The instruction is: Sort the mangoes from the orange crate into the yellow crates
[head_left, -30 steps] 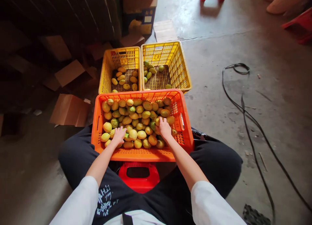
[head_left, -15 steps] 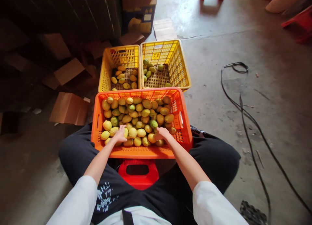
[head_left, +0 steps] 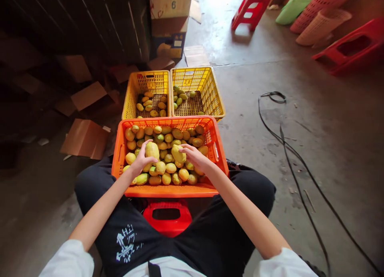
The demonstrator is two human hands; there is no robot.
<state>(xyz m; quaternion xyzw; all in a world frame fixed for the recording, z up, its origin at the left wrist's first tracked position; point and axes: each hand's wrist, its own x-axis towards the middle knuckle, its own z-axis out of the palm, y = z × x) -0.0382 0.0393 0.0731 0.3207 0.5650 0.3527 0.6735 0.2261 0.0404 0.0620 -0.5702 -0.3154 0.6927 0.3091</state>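
Note:
An orange crate (head_left: 172, 192) stands between my knees, full of yellow and greenish lemons (head_left: 171, 167). Above its left half, my left hand (head_left: 143, 157) is wrapped around a large yellow lemon (head_left: 153, 151), thumb underneath. My right hand (head_left: 195, 157) grips a greenish-yellow lemon (head_left: 178, 153) from its right side, with the fingers over the top. Both lemons are raised just over the pile, apart from each other. The palms and some fingertips are hidden.
Beyond the orange crate, a left yellow crate (head_left: 125, 97) and a right yellow crate (head_left: 220, 99) hold several fruits each. Cardboard pieces (head_left: 85, 139) lie at left. A black cable (head_left: 295, 149) crosses the floor at right. Red stools (head_left: 253, 9) stand farther back.
Both hands have risen from the pile, each now holding a lemon, and have come closer together. The camera view has tilted up, showing more of the stools and baskets behind.

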